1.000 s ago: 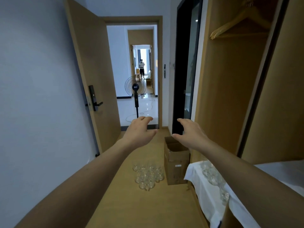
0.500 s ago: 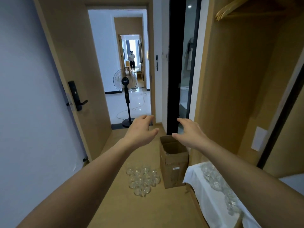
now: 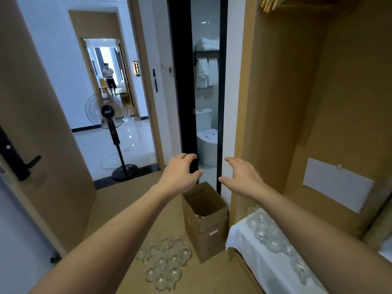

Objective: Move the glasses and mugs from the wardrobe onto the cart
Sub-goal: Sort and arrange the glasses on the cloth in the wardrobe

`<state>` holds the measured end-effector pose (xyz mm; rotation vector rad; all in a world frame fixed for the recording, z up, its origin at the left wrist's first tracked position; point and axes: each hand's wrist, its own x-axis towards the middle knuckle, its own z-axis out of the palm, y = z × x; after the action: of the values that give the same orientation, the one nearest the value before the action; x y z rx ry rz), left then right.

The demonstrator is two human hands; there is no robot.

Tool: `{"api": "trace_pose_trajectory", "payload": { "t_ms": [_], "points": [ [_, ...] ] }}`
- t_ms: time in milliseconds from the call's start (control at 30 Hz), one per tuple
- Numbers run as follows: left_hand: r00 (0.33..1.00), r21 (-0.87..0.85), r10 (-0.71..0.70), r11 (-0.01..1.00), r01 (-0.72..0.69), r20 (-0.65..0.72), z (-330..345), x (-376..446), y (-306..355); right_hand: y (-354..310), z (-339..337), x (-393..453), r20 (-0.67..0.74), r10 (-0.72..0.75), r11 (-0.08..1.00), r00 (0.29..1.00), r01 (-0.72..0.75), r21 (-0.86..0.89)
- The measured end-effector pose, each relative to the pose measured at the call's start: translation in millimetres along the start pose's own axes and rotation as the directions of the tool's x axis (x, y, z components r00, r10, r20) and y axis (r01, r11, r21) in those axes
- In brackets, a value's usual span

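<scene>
head view has swung right since a second ago, opening up the wardrobe [image 3: 318,102] interior. left hand [image 3: 180,175] and right hand [image 3: 244,177] stay raised, fingers loosely spread, holding nothing. glasses [image 3: 269,232] sit on the white cloth [image 3: 254,257] below, so no pickup has started.

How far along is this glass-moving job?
A row of glasses already sits on the white cloth. Nothing is in hand: the left hand and right hand are empty. A cluster of floor glasses remains beside the cardboard box.
</scene>
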<state>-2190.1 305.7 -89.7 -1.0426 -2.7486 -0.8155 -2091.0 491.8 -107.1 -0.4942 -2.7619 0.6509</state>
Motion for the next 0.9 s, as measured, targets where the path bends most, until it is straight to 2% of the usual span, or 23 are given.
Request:
{"api": "trace_pose_trajectory", "payload": {
  "t_ms": [300,400,533,700,900],
  "points": [
    [0.983,-0.069,0.034,0.997,-0.022,0.18,73.6,65.6,-19.9,45.9,32.7,35.2,0.037,0.249,0.968,0.968,-0.248,-0.031],
    [0.978,-0.063,0.045,0.997,-0.033,0.201,97.1,89.3,-15.1,69.6,35.1,49.7,0.03,0.288,0.957,0.957,-0.286,-0.056],
    [0.973,-0.032,0.095,0.995,-0.09,0.209,131.8,125.1,-0.7,107.6,36.4,70.3,-0.021,0.352,0.936,0.936,-0.351,0.01],
    [0.926,0.036,0.15,0.984,-0.173,0.346,191.3,167.5,25.7,173.7,37.6,88.8,-0.041,0.447,0.892,0.894,-0.442,0.101],
    [0.852,-0.001,0.214,0.97,-0.243,0.477,259.7,202.4,51.4,249.2,46.9,80.9,-0.013,0.571,0.817,0.821,-0.567,0.104]
  ]
}}
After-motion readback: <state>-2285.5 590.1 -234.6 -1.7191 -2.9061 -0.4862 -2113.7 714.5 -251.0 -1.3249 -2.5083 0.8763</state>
